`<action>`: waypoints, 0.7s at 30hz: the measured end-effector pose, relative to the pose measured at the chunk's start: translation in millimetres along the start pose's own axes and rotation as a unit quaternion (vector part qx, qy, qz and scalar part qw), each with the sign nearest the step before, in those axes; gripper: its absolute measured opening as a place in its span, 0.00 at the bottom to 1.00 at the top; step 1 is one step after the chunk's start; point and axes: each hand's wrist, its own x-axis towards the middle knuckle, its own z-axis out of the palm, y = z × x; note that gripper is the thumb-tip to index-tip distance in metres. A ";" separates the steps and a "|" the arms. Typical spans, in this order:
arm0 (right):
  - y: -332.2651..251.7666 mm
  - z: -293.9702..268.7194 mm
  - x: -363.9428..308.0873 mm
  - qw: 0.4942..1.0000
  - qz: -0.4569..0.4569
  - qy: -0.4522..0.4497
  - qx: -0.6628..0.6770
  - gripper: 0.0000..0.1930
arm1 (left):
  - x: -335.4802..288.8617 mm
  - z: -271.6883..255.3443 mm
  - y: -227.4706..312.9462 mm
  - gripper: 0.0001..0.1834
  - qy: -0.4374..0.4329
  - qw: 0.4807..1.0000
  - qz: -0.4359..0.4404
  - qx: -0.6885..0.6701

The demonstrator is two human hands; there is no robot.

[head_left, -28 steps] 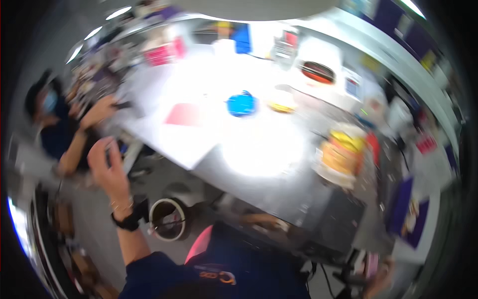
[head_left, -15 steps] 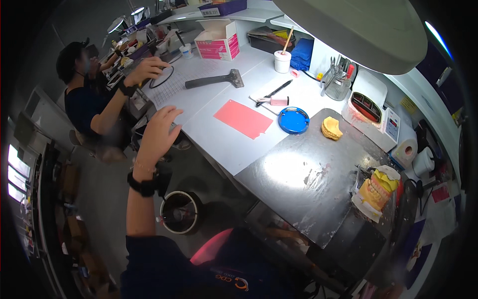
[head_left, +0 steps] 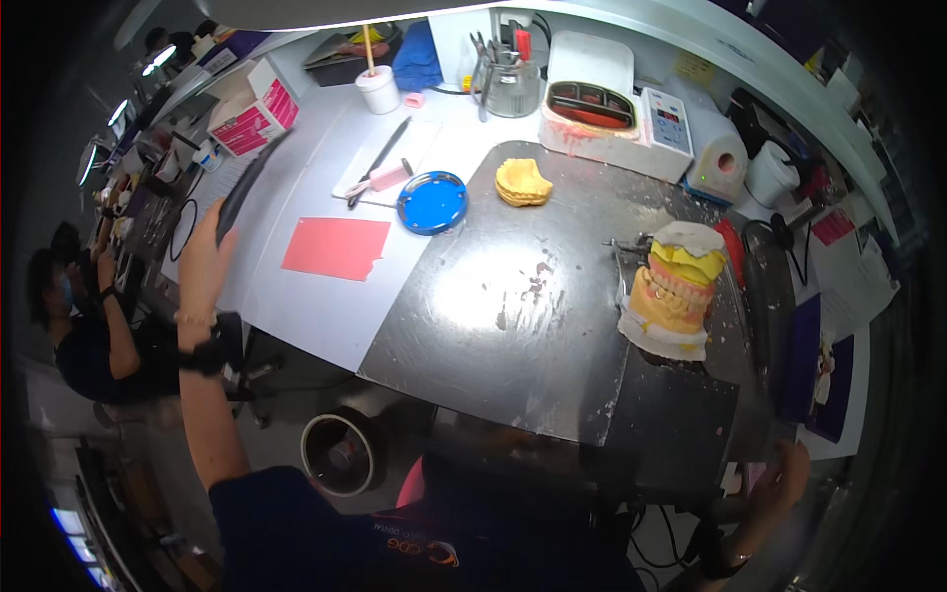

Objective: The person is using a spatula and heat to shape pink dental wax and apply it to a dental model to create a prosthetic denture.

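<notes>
My left hand (head_left: 204, 261) is closed around the dark handle of a long tool (head_left: 249, 187), raised over the left of the white worktop; its head is hard to make out. Right of it lies a pink wax sheet (head_left: 336, 249) with a notched corner. At the lower right, my right hand (head_left: 781, 476) is by the bench's edge near a small pinkish thing; its fingers are too dim to read. A dental model (head_left: 671, 296) with pink gums and teeth stands in an articulator on the metal plate (head_left: 473, 326). A yellow plaster cast (head_left: 523, 183) sits behind.
A blue round dish (head_left: 432, 203), a black pen-like tool (head_left: 385, 148), a white pot (head_left: 378, 91) with a stick and a jar of tools (head_left: 513, 87) stand about. A wax heater (head_left: 592, 113) is at the back. Another person (head_left: 94, 326) sits at left; a bin (head_left: 338, 454) is below.
My left hand, empty and open before, now holds the dark-handled tool that lay on the worktop. My right hand has come into view at lower right. The view has swung to the right.
</notes>
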 end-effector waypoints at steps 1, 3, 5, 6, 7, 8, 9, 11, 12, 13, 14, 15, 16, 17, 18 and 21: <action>-5.1 2.1 4.1 1.000 -0.001 0.000 0.024 0.13 | -14.6 -14.5 41.6 0.26 0.019 0.998 0.052 -0.017; -9.5 7.7 12.2 0.999 0.004 -0.010 0.048 0.13 | -51.1 -49.4 119.3 0.25 -0.012 0.992 0.119 -0.024; -21.1 16.6 23.9 0.995 -0.034 0.006 0.090 0.14 | -97.6 -78.8 162.6 0.26 -0.115 0.974 0.193 0.027; -26.8 21.0 27.4 0.995 -0.033 0.001 0.090 0.14 | -116.4 -83.5 178.2 0.27 -0.167 0.950 0.256 0.062; -32.4 23.0 31.7 0.994 -0.042 0.002 0.099 0.14 | -130.1 -86.5 193.1 0.28 -0.175 0.941 0.280 0.081; -36.8 27.7 34.0 0.992 -0.053 0.005 0.116 0.15 | -142.8 -92.9 205.0 0.30 -0.183 0.930 0.299 0.109; -38.7 31.1 33.9 0.990 -0.055 -0.002 0.131 0.14 | -151.4 -98.5 211.6 0.30 -0.188 0.929 0.296 0.115; -37.7 32.4 33.5 0.988 -0.059 -0.004 0.144 0.14 | -159.9 -102.9 221.7 0.29 -0.190 0.922 0.302 0.154; -36.1 32.5 31.8 0.986 -0.065 -0.006 0.155 0.14 | -164.7 -106.2 229.8 0.29 -0.190 0.920 0.304 0.157; -34.0 32.2 28.6 0.986 -0.061 -0.005 0.157 0.14 | -169.2 -109.9 238.9 0.29 -0.198 0.908 0.315 0.194; -31.5 31.5 24.0 0.985 -0.057 -0.002 0.161 0.14 | -171.3 -112.1 245.6 0.28 -0.204 0.894 0.326 0.230; -29.7 31.2 19.8 0.985 -0.053 0.001 0.164 0.14 | -168.8 -111.5 249.5 0.29 -0.203 0.897 0.327 0.218; -29.3 32.1 18.8 0.985 -0.049 0.001 0.165 0.14 | -162.1 -106.8 254.2 0.29 -0.203 0.895 0.331 0.221; -30.5 34.2 20.7 0.981 -0.040 0.014 0.189 0.14 | -151.5 -98.6 259.3 0.31 -0.199 0.902 0.329 0.196; -33.1 37.2 22.9 0.974 -0.034 0.023 0.223 0.14 | -143.0 -98.9 264.1 0.32 -0.200 0.909 0.320 0.179; -37.4 38.1 22.5 0.972 -0.042 0.049 0.227 0.14 | -111.2 -95.1 266.6 0.33 -0.219 0.904 0.329 0.163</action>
